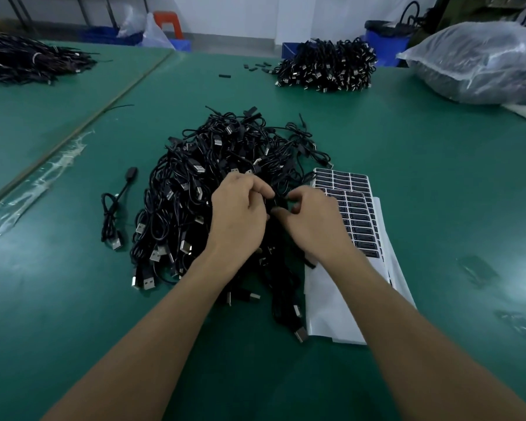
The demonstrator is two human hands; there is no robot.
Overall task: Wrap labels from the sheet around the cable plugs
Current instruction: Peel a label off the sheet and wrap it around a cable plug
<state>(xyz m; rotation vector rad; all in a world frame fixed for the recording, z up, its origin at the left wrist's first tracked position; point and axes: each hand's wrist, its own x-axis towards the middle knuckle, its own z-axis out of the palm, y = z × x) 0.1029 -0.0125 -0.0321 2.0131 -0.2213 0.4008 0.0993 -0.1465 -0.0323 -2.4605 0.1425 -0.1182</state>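
- Sheet: rows of black labels with pale print, too small to read; glossy white backing, at 3 o'clock of the pile and touching it.
- Left hand: palm down, fingers curled, pinching a black plug above the pile's near edge.
- Right hand: thumb and forefinger curled, pinching the same plug from 3 o'clock.
- Pile: matte black cables with silver USB ends, on a green table.
- Loose cable at 9 o'clock.

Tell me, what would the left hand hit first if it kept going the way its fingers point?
The left hand pinches a black plug; straight beyond it comes, probably, the right hand, which holds the same plug. Depth is unclear.
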